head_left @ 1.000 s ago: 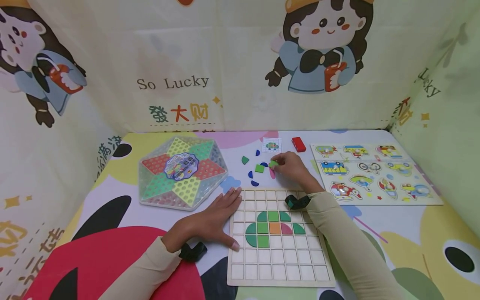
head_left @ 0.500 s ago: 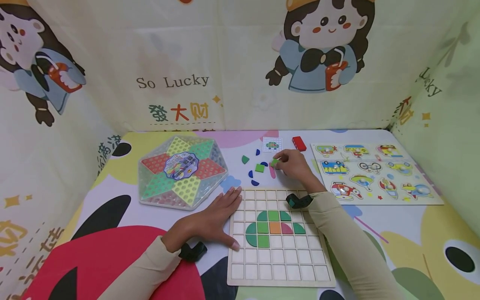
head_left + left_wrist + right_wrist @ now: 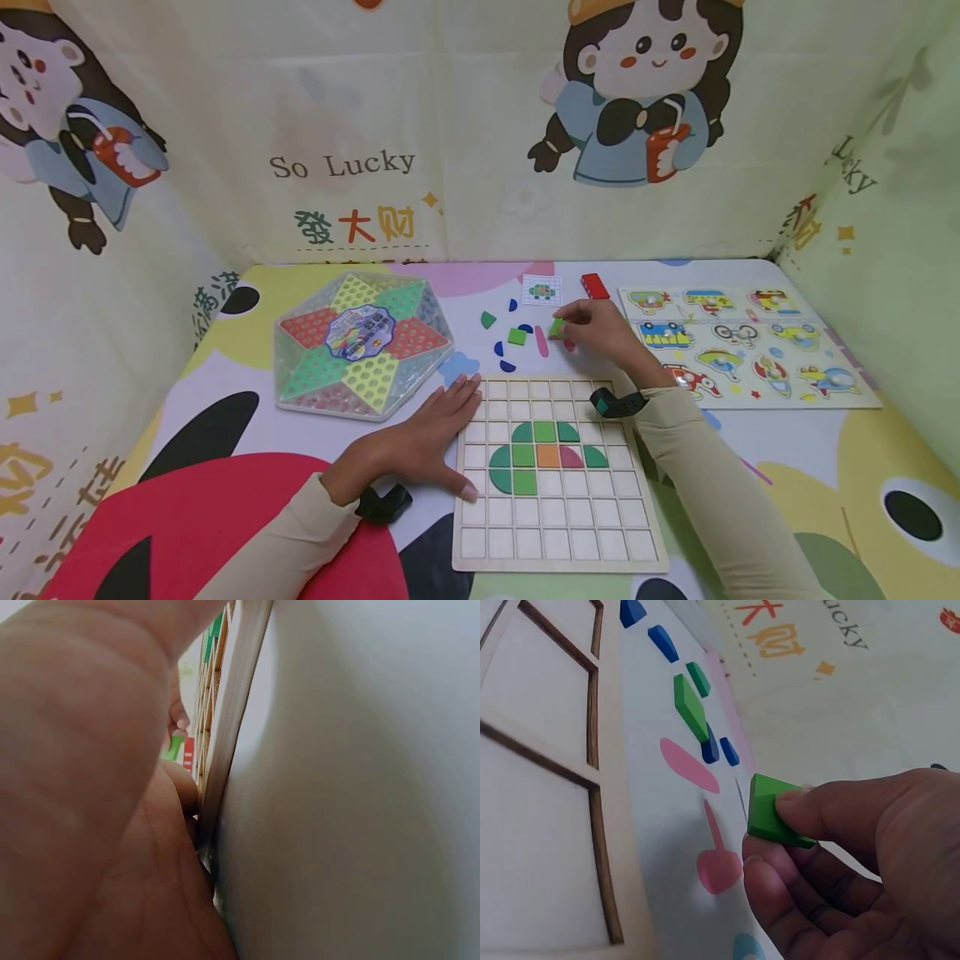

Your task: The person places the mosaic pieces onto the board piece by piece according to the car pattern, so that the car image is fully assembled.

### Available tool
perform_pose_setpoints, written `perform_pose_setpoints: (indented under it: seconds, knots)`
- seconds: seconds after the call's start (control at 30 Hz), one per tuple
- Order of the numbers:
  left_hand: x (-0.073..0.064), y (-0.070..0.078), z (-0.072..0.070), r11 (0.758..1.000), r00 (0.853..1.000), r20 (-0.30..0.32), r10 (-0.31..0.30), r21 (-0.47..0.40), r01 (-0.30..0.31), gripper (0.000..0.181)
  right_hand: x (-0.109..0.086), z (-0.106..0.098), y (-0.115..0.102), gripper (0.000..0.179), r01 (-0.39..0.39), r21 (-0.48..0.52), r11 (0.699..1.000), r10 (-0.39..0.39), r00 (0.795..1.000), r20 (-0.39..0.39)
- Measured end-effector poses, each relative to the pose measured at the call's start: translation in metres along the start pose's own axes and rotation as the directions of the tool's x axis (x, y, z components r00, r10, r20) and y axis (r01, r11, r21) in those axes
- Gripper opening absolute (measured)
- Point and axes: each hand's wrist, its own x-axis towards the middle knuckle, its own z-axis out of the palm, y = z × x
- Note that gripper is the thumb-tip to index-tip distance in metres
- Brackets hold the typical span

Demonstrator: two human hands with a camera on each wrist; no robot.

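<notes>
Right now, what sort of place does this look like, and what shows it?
Probably a children's play area: there's a wooden grid board, a hexagonal game board and a vehicle picture board.

L forearm (image 3: 277,542) comes in left of the board (image 3: 555,546), near side. L hand (image 3: 423,446) lies along board's L edge, fingers straight & pointing fwd, tips by its far L corner; thumb spread wide, tip on L rim. R forearm (image 3: 727,492) reaches fwd along board's R side, wrist nr far R corner. R hand (image 3: 596,333) is past board's far edge, turned inward, thumb & curled fingers pinching a tile (image 3: 763,806).
</notes>
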Motion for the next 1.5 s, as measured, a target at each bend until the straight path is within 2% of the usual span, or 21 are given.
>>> perform_pose_setpoints:
  seconds: [0.13,0.27,0.5,0.73,1.23,1.5]
  knots:
    - [-0.001,0.000,0.000,1.000,1.000,0.001,0.000,-0.007,0.000,0.121,-0.005,-0.001,0.002,0.020,0.046,-0.020,0.999,-0.044,0.996,0.074]
    - [0.000,0.000,-0.001,1.000,1.000,-0.004,0.001,-0.004,-0.001,0.121,-0.013,-0.002,0.002,0.020,0.106,-0.045,0.993,-0.098,0.982,0.162]
    - [-0.001,-0.002,0.000,1.000,1.000,-0.005,0.009,-0.008,-0.009,0.121,-0.029,-0.003,-0.005,0.022,0.150,-0.043,0.988,-0.139,0.972,0.188]
    - [-0.002,-0.002,-0.001,1.000,1.000,0.000,0.011,-0.028,-0.011,0.121,-0.046,-0.001,-0.008,0.018,0.241,0.010,0.970,-0.234,0.932,0.277]
    - [0.001,-0.002,0.001,1.000,1.000,0.001,0.009,-0.007,-0.009,0.121,-0.073,0.011,-0.010,0.017,0.266,0.125,0.956,-0.294,0.863,0.412]
    - [0.001,-0.001,0.002,1.000,1.000,-0.002,0.002,-0.017,-0.002,0.121,-0.092,0.011,-0.016,0.014,0.265,0.120,0.957,-0.291,0.850,0.439]
